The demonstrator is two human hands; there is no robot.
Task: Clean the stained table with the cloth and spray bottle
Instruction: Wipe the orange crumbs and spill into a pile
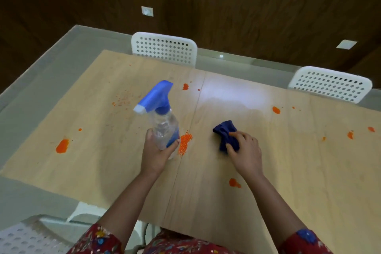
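Observation:
A light wooden table (268, 171) carries several orange stains, among them a big blot (62, 146) at the left and a grainy patch (185, 142) near the middle. My left hand (156, 152) grips a clear spray bottle (165, 128) by its lower body; its blue trigger head points left and the bottle is lifted off the table. My right hand (245, 152) holds a bunched dark blue cloth (226, 135) against the tabletop, right of the grainy patch. A wet sheen lies on the wood beyond the cloth.
Two white perforated chairs (165, 48) (329, 84) stand along the far side of the table. Another white chair (26, 237) is at my near left. More orange spots (276, 110) (234, 183) lie to the right and near me.

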